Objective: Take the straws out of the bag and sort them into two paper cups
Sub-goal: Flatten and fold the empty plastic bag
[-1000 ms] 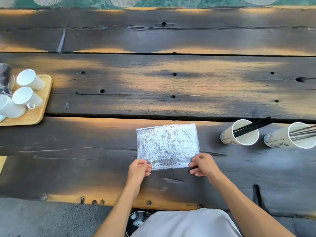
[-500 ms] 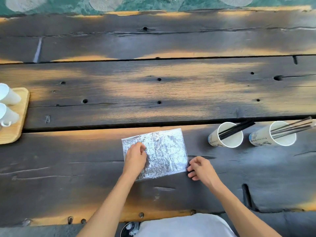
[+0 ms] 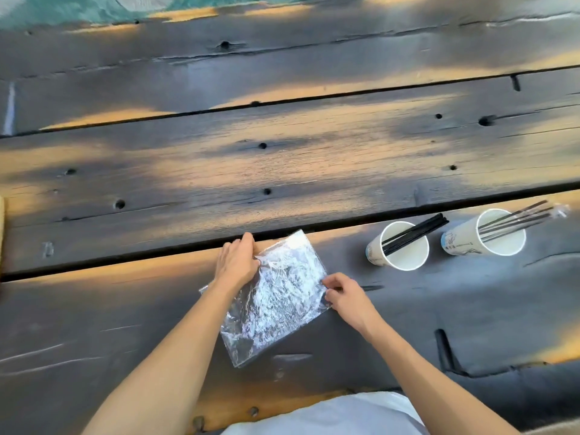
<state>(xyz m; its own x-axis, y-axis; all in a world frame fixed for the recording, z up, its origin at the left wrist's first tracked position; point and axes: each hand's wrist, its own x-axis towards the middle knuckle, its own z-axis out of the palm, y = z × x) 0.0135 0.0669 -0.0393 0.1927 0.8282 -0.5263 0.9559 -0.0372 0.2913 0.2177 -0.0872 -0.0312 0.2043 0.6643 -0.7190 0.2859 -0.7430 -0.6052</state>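
Note:
A crinkled clear plastic bag (image 3: 279, 296) lies flat on the dark wooden table, turned at an angle. My left hand (image 3: 237, 262) presses on its far left corner, palm down. My right hand (image 3: 343, 291) pinches the bag's right edge. To the right stand two white paper cups. The nearer cup (image 3: 398, 246) holds several bare black straws (image 3: 414, 233). The farther cup (image 3: 489, 233) holds several thin dark straws (image 3: 518, 218) in clear wrappers. No straws show inside the bag.
The table is made of wide dark planks with gaps and knot holes between them (image 3: 282, 183). A sliver of a wooden tray (image 3: 1, 227) shows at the left edge. My white shirt (image 3: 329, 416) is at the bottom.
My left hand slid from the bag's near edge up to its far left corner, and the bag has turned. The view shifted right, so the tray with mugs left the frame.

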